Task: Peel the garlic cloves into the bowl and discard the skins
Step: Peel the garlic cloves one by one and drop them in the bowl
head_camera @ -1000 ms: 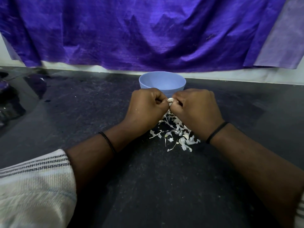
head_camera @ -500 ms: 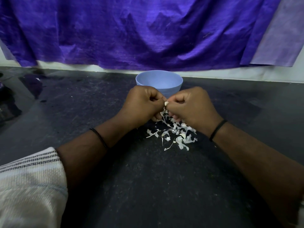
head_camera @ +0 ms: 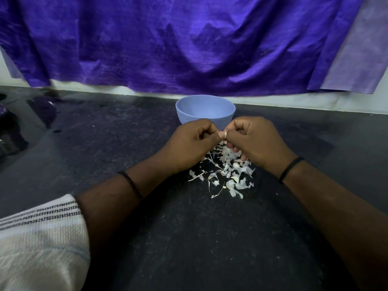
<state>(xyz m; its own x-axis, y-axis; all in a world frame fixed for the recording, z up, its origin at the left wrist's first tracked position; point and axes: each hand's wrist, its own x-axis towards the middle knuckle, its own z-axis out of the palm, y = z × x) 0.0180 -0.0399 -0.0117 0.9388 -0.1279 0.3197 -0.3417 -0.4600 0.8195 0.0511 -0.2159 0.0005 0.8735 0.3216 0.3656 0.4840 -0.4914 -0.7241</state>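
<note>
Dark speckled stone bench (head_camera: 105, 143) lies open on both sides of my hands. My left hand (head_camera: 189, 145) and right hand (head_camera: 256, 141), fingers curled, pinch one small pale garlic clove (head_camera: 223, 135) between them, mostly hidden, so its axis is unclear. The round light-blue plastic bowl (head_camera: 204, 111) stands just behind; white papery skins (head_camera: 226, 175) lie scattered beneath.

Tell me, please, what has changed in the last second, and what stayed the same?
Little changed. Both hands, left hand and right hand, still pinch the garlic clove between them; their fingers shifted slightly as they work the skin. Nothing was let go. The blue bowl and the skin pile on the counter stayed as they were.
</note>
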